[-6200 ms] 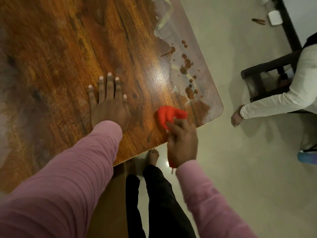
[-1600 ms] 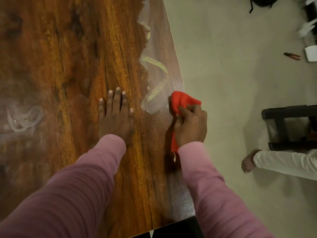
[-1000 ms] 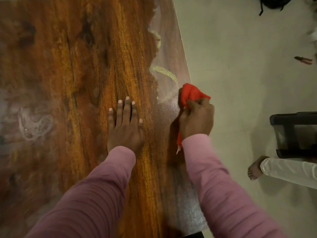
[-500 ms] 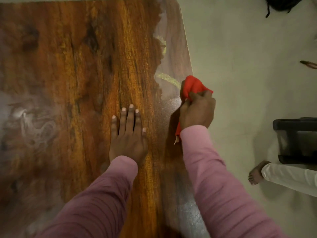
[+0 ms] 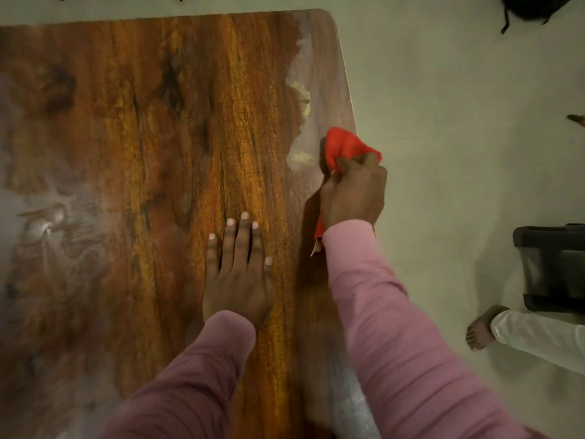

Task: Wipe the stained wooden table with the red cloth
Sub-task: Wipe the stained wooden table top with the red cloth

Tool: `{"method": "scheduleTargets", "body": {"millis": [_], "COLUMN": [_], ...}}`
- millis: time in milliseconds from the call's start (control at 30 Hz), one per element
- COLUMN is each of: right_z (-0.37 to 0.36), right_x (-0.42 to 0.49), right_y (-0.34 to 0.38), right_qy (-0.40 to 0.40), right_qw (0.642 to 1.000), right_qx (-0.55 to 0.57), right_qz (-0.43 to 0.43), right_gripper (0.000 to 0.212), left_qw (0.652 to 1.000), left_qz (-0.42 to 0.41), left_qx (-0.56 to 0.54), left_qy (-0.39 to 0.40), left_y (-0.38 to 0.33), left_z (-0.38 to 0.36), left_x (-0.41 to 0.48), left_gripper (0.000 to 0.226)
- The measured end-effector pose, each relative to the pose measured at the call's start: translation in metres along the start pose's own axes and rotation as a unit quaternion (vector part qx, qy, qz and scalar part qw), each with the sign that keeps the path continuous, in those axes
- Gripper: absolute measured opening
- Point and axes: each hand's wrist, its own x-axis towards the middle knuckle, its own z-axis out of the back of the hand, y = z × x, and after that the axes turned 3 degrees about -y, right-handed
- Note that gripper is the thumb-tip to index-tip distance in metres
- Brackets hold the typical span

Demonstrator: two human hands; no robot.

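The crumpled, bright red cloth is lying bunched at the right-hand edge of the glossy, orange-brown wooden table. Its outer fold is hanging slightly past the rim and a loose tail is trailing back under the wrist. The right hand is gripping it, fingers curled round the wad and pressing it onto the board.

Just left of the cloth, a yellowish smear is showing inside a dull greyish band that is running along this edge. A second yellowish patch is sitting farther up the same band, toward the rounded far corner.

The left hand is lying flat on the wood nearby, fingers straight and close together, holding nothing and seemingly bracing the body. Over on the table's left side, a pale cloudy film is spreading across the grain. Beyond the edge, a black chair is standing on the pale floor, with another person's bare foot resting near it.

The wiping itself appears to be the step in hand, working along the right edge. The next move is probably calling for firm downward pressure while dragging the cloth leftward over the near smear, then up toward the farther patch. The cloudy film on the left would be waiting after that.
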Motion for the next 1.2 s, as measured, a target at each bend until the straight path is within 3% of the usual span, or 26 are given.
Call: {"method": "scheduleTargets", "body": {"millis": [100,267,300,433,633,867,1000,1100,1200], "right_z": [-0.008,-0.007,-0.005,0.003,0.003,0.001,-0.007,-0.017,-0.019], "right_x": [-0.021,-0.021,-0.011,0.028,0.025,0.03,0.056,0.057,0.047], "right_y": [0.025,0.025,0.016,0.001,0.002,0.005,0.018,0.037,0.037], "right_qy": [0.026,0.088,0.09,0.025,0.024,0.006,-0.001,0.013,0.055], "right_qw": [0.999,0.974,0.975,0.999,0.999,0.999,0.999,0.998,0.983], "right_qx": [0.03,0.033,0.009,-0.003,-0.003,0.023,0.032,0.04,0.035], "right_qz": [0.029,0.206,0.201,0.037,0.034,0.021,0.009,0.045,0.174], "right_gripper": [0.02,0.022,0.023,0.026,0.026,0.026,0.023,0.022,0.022], "left_qw": [1.0,1.0,1.0,0.999,0.99,0.992,0.994,0.995,0.996], "left_qz": [-0.003,-0.006,-0.008,-0.002,0.042,0.032,0.032,0.039,0.042], "left_qx": [0.0,-0.006,-0.005,-0.037,-0.126,-0.072,-0.042,-0.03,-0.023], "left_qy": [0.001,-0.004,-0.002,0.003,-0.048,-0.1,-0.094,-0.089,-0.081], "left_y": [-0.001,0.0,0.0,0.0,-0.016,-0.001,0.006,0.002,0.003], "left_z": [0.0,0.001,0.001,0.008,0.029,0.036,0.027,0.025,0.026], "left_x": [0.0,0.002,0.001,-0.001,0.03,0.15,0.165,0.164,0.165], "left_gripper": [0.057,0.057,0.057,0.056,0.055,0.052,0.054,0.056,0.056]}}
